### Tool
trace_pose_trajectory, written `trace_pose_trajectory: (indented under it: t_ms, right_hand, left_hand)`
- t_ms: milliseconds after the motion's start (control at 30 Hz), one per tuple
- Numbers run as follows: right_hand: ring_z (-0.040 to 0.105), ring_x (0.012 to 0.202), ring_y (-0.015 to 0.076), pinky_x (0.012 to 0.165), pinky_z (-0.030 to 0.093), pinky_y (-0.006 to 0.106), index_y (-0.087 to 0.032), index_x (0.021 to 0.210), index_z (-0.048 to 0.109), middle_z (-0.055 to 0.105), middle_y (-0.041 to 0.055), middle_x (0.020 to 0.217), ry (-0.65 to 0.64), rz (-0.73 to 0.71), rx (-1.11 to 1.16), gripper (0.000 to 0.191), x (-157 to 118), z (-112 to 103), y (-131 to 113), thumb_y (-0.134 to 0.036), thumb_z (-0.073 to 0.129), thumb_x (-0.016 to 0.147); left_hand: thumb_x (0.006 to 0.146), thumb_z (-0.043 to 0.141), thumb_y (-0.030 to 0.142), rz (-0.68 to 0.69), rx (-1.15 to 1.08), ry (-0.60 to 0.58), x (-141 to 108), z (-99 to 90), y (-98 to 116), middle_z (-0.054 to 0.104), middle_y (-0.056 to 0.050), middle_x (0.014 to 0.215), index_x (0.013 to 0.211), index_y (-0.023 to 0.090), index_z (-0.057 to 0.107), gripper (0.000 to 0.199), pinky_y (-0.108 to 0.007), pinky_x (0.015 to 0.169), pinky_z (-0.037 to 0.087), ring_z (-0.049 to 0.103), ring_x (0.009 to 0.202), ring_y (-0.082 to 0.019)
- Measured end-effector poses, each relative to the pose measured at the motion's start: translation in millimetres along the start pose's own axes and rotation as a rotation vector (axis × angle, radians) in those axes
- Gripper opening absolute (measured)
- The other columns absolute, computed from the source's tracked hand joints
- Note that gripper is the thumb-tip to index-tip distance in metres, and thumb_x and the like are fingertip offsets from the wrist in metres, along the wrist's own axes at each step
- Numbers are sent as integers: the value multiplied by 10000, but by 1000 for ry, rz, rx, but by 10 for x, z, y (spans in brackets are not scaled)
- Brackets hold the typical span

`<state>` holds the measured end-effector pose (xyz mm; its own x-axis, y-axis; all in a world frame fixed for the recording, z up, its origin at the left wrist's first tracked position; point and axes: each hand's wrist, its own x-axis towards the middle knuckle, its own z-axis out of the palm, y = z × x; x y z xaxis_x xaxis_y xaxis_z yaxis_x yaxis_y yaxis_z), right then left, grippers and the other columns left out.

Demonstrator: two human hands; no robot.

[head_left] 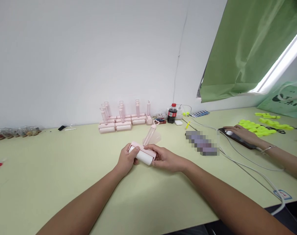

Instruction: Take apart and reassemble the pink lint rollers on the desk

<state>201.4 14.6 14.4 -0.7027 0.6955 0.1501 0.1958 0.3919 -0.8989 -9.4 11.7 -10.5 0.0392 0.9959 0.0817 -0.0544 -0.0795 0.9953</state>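
My 2 forearms are reaching forward from the lower corners of the view and converging near the middle. My left hand (127,159) is curling, its thumb lying across the front and its fingers bending underneath. My right hand (165,159) is coming in from the other side, knuckles up, index finger extending over the top. Both hands are closing in a grip.

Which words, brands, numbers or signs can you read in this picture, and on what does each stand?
No text is sharp enough to quote.
Bottle, red label: white print, too small.
Green bag: dark printed marks, blurred.
Blue-edged card, lower right: red mark, unreadable.
Blue strip, right of the bottle: too blurred.
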Motion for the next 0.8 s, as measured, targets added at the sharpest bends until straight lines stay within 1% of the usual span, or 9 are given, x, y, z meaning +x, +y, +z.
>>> trace_pose_trajectory:
  t_ms: [200,300,433,567,633,733,800]
  right_hand:
    - [490,678,127,601,401,230,-267,1267,473,573,-1,901,112,20,-152,501,27,59,1,-161,550,783]
    - [462,668,126,588,382,225,-258,1209,480,552,-9,884,147,2,-176,439,44,64,-15,-169,549,784]
    - [466,704,134,617,379,232,-243,1161,480,549,-1,915,137,-32,-218,404,35,15,-80,-144,534,774]
    - [430,652,122,573,336,218,-249,1117,457,479,-31,810,109,-19,-257,422,15,-46,-115,-74,489,734]
    - [398,616,114,548,308,212,-249,1059,444,433,-47,761,112,-21,-271,405,15,-56,-105,-47,472,709]
    - [380,608,113,543,289,214,-245,967,417,401,-55,738,133,-41,-288,364,31,-47,-80,-22,444,680]
    - [378,616,117,550,289,218,-243,948,408,398,-54,741,144,-67,-313,367,43,-41,-74,-14,435,662]
  left_hand:
    - [729,650,564,4,118,44,-16,13,48,503,49,540,815,169,558,414,-215,350,374,466,372,-97]
    - [733,643,569,13,211,61,-35,17,98,503,47,523,781,177,547,407,-219,354,353,463,370,-104]
    - [724,644,574,39,276,70,-58,37,154,525,33,537,770,175,550,413,-222,392,338,444,407,-102]
    - [710,658,559,115,306,84,-74,71,194,524,26,575,769,160,569,414,-223,467,342,442,497,-109]
    - [707,662,551,144,324,86,-76,83,221,525,24,607,784,154,578,413,-225,503,351,449,543,-115]
    - [697,662,551,158,341,98,-71,93,269,539,15,666,792,150,582,419,-232,546,370,465,598,-126]
    - [688,665,554,155,345,107,-68,100,289,543,12,680,786,151,578,424,-236,557,376,471,614,-132]
